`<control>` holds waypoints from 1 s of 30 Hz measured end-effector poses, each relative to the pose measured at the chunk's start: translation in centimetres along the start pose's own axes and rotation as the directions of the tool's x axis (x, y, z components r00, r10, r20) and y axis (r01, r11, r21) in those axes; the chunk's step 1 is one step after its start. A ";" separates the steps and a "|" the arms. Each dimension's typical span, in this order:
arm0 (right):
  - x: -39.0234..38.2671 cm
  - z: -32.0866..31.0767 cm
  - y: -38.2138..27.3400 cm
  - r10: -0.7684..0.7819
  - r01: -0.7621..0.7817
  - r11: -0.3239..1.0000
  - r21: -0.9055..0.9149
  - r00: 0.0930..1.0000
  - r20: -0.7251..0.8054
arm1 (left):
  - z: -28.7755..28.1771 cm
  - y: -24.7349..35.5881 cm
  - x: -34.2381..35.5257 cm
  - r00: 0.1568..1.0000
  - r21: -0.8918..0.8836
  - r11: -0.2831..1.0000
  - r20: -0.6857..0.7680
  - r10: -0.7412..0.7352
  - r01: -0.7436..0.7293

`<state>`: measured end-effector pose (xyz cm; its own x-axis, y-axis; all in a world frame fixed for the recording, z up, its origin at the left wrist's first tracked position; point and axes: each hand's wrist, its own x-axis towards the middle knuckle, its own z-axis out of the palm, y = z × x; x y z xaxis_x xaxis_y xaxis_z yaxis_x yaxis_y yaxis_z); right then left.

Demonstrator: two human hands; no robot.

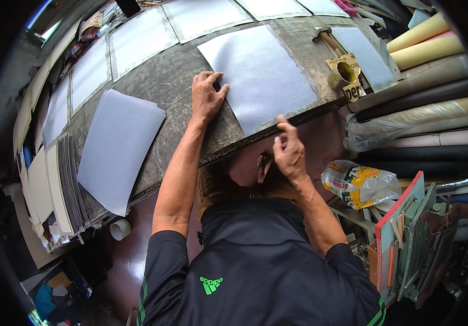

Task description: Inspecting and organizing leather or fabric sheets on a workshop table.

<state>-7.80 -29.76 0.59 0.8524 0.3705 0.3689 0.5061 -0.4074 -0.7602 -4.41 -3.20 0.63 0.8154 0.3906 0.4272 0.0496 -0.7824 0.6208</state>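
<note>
**Hands on grey sheet at bench edge**

Head view: nearest me is my dark sleeve w/ green trim, both forearms running up to the worn workbench [157, 81]. My left hand [206, 98] lies flat on the bench, fingers slightly spread, tips touching the left edge of the grey sheet [258, 76], prob. to stop it sliding. My right hand [288, 149] is at the sheet's near corner by the bench edge, thumb and forefinger pinched; can't tell if they grip it. A stack of similar sheets [117, 146] sits left, overhanging. Glue tin [342, 73] on yellow card at right. Below right, clear bag w/ yellow-green print [359, 185]; material rolls [424, 70] stacked far right.
</note>
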 end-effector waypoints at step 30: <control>17.5 -17.8 5.1 0.032 0.094 0.761 -0.642 0.983 0.182 | 0.0 0.1 0.2 1.000 0.041 0.999 -0.020 0.013 -0.012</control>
<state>12.04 -40.18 12.68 0.8300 0.5028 0.2415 0.5496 -0.8110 -0.2005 -4.22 -3.27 0.76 0.8043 0.3904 0.4480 0.0638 -0.8063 0.5881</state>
